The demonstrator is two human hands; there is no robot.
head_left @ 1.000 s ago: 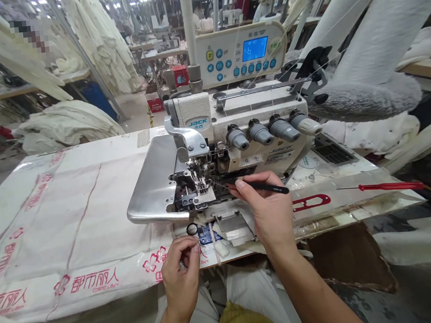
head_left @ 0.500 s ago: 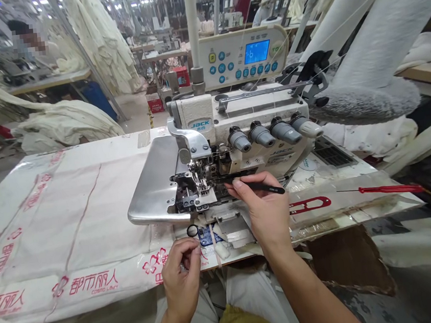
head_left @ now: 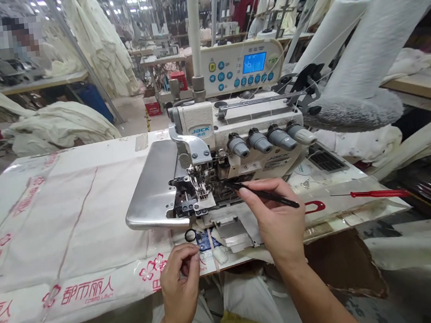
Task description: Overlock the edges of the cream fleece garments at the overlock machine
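Observation:
My right hand [head_left: 282,226] pinches black tweezers [head_left: 271,195]. Their tips point left into the opened front of a white overlock sewing machine [head_left: 198,113], just right of the presser foot [head_left: 202,189]. Whether the tips grip a thread is too small to see. My left hand [head_left: 180,277] rests low at the table's front edge, thumb and fingers curled together; anything between them is hidden. Close by its fingertips are a small black ring [head_left: 190,241] and a blue patterned piece [head_left: 204,241]. The machine's front cover [head_left: 235,231] is folded down.
A red-handled tool with a thin shaft [head_left: 380,193] and a partly covered red tool [head_left: 316,206] lie to the right. Large white thread cones [head_left: 380,46] stand behind them. Printed plastic sheeting [head_left: 80,232] covers the table's left side. A person [head_left: 26,42] is at the far left.
My right hand has drawn back to the right and slightly down with the tweezers, whose tips now show more. My left hand stays nearly in place. The view has shifted slightly.

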